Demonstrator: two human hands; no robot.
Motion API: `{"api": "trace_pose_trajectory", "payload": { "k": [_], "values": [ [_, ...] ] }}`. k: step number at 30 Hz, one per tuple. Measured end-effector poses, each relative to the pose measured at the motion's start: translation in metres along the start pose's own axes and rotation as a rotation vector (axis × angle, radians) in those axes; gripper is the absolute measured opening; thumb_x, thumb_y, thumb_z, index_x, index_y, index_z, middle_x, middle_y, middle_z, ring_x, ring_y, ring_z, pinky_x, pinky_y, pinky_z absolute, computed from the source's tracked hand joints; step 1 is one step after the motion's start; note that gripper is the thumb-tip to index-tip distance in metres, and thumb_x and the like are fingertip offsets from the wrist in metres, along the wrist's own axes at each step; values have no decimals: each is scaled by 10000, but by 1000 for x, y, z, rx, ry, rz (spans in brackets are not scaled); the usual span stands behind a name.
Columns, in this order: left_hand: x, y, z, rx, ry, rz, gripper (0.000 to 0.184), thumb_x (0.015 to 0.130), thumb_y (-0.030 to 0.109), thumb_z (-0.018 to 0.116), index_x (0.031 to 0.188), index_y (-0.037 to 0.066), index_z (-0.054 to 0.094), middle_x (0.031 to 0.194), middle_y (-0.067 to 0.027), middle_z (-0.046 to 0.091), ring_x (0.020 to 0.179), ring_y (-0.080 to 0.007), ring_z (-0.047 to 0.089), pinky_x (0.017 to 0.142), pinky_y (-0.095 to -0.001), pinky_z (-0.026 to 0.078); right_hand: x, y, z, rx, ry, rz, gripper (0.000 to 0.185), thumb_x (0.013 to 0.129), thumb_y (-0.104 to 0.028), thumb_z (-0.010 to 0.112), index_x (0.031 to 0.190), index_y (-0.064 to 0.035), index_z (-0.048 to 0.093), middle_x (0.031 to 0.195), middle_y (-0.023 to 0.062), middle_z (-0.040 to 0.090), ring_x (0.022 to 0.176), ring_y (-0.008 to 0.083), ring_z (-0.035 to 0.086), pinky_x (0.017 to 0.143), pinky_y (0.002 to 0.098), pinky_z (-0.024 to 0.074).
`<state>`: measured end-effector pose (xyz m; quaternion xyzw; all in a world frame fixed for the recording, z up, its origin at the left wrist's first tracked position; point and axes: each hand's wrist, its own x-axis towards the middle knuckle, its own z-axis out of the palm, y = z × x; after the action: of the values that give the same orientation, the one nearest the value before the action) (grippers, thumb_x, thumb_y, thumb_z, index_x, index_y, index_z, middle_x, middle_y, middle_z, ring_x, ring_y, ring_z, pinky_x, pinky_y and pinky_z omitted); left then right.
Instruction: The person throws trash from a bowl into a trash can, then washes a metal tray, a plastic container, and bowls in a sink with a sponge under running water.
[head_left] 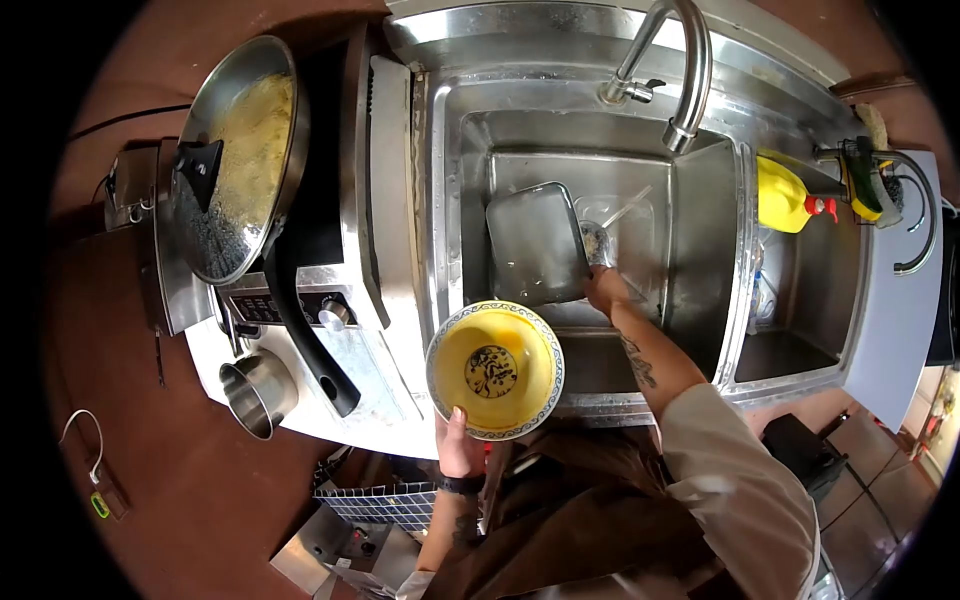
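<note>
My left hand (458, 452) grips the near rim of a yellow bowl (530, 340), its thumb over the edge. The bowl has a blue-and-white patterned rim and a dark design at its bottom, and it is tipped toward me by the sink's front left corner. Inside the large basin, my right hand (606, 292) is closed at the lower right corner of a grey rectangular tray (538, 245); its fingertips are partly hidden. Just beyond that hand, a small round thing (594, 240) lies with a thin pale handle (630, 204) beside it.
A steel faucet (690, 85) arches over the large steel sink (705, 240). A yellow bottle (780, 195) with a red top stands by the second basin. On the left, a lidded pan (245, 160) sits on a cooker, its black handle (305, 340) reaching toward me above a steel pot (258, 393).
</note>
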<state>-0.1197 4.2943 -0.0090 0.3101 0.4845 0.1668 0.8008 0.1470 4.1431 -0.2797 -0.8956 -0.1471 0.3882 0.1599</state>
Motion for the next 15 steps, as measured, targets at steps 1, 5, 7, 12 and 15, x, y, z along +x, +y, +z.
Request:
{"api": "trace_pose_trajectory", "payload": {
  "k": [1, 5, 7, 12, 15],
  "values": [
    [0, 2, -1, -17, -2, -13, 755, 909, 273, 671, 1491, 24, 260, 1424, -170, 433, 1273, -292, 467, 1051, -443, 407, -10, -12, -27, -37, 6, -42, 296, 849, -250, 595, 1031, -37, 691, 1044, 280, 665, 1001, 431, 640, 884, 495, 510],
    [9, -3, -13, 25, -12, -8, 749, 893, 242, 678, 1483, 19, 275, 1410, -168, 449, 1264, -287, 475, 1051, -433, 408, -40, -51, -78, -310, 52, -285, 220, 882, -177, 518, 930, -48, 691, 935, 197, 701, 918, 374, 677, 830, 477, 528],
    [11, 2, -3, -12, -30, -1, 744, 893, 236, 675, 1483, 19, 277, 1410, -167, 451, 1266, -283, 475, 1053, -427, 407, -49, -71, -83, -489, 73, -381, 201, 869, -160, 517, 886, -77, 699, 881, 136, 713, 873, 303, 701, 791, 430, 544],
    [3, -3, -7, -38, -13, -21, 725, 904, 225, 663, 1484, 19, 280, 1414, -163, 450, 1272, -273, 474, 1061, -415, 399, -73, -76, -58, -563, 70, -538, 167, 846, -161, 548, 798, -131, 705, 816, 87, 714, 805, 249, 705, 724, 382, 537],
    [2, -5, -13, -43, -7, -14, 714, 910, 224, 658, 1482, 18, 284, 1413, -159, 454, 1272, -271, 476, 1065, -416, 395, -81, -80, -73, -604, 60, -405, 167, 838, -190, 552, 806, -125, 703, 826, 98, 715, 858, 250, 701, 751, 389, 538]
  ]
}}
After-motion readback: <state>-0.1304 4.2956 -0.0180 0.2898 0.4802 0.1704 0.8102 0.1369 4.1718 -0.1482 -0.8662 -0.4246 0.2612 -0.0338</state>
